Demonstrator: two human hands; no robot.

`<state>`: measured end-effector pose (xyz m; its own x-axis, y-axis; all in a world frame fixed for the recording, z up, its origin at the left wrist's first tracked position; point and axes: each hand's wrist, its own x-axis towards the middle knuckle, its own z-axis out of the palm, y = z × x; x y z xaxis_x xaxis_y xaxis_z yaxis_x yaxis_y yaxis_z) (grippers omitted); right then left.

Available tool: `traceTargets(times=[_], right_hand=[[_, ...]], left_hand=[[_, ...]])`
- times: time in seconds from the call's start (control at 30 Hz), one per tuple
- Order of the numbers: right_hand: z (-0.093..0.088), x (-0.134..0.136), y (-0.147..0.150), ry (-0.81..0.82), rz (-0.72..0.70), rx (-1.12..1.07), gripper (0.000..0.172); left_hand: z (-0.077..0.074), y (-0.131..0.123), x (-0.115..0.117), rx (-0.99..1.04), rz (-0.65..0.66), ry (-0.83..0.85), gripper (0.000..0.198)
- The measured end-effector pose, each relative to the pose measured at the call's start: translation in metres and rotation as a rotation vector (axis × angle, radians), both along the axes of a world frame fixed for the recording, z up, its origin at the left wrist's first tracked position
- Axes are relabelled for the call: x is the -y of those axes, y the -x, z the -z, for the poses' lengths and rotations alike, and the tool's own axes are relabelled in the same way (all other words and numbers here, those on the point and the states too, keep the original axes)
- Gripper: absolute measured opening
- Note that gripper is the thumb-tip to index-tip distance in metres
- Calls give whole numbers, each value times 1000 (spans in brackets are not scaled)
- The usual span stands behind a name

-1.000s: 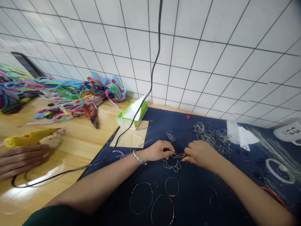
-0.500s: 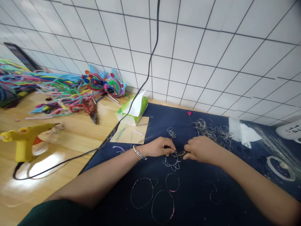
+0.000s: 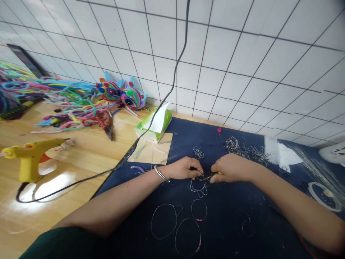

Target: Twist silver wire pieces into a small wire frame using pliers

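My left hand [image 3: 188, 168] pinches the upper edge of a silvery wire ring with petal-like loops [image 3: 198, 190], which hangs just above or on the dark blue cloth [image 3: 129, 219]. In my right hand [image 3: 226, 168] is a small pair of pliers [image 3: 207, 178]; their jaws point left and reach the wire by my left fingertips. I cannot tell whether the jaws grip the wire. Nearer to me lie wire hoops, one with pink beads [image 3: 199, 235], a smaller beaded hoop [image 3: 199, 210] and a larger one [image 3: 164, 221].
Tangled wire [image 3: 237, 147] lies behind my right hand. A tissue pack [image 3: 153, 127], a yellow glue gun [image 3: 29, 160], other pliers [image 3: 108, 130] and colourful pipe cleaners [image 3: 72, 97] are to the left. A black cord [image 3: 176, 68] crosses from the wall. Straight wires [image 3: 318, 169] lie at right.
The view has shifted slightly. My left hand keeps its pinch on the wire ring; the pliers in my right hand have turned a little, with a bit of yellow handle now showing.
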<state>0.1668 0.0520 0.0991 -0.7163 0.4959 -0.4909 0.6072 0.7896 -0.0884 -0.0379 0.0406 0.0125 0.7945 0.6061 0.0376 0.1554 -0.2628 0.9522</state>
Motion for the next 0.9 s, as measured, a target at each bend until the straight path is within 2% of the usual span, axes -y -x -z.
traceTargets(times=[0.17,0.47,0.9], right_hand=[[-3,-2,0,13,14,17,51],[-4,-6,0,41,9,7,49],[3,-25,2,369,6,-57,49]], left_hand=[[-3,2,-3,16,32,55,21],[5,3,-5,47,57,87,21],[-2,5,-4,73,50,127,20]])
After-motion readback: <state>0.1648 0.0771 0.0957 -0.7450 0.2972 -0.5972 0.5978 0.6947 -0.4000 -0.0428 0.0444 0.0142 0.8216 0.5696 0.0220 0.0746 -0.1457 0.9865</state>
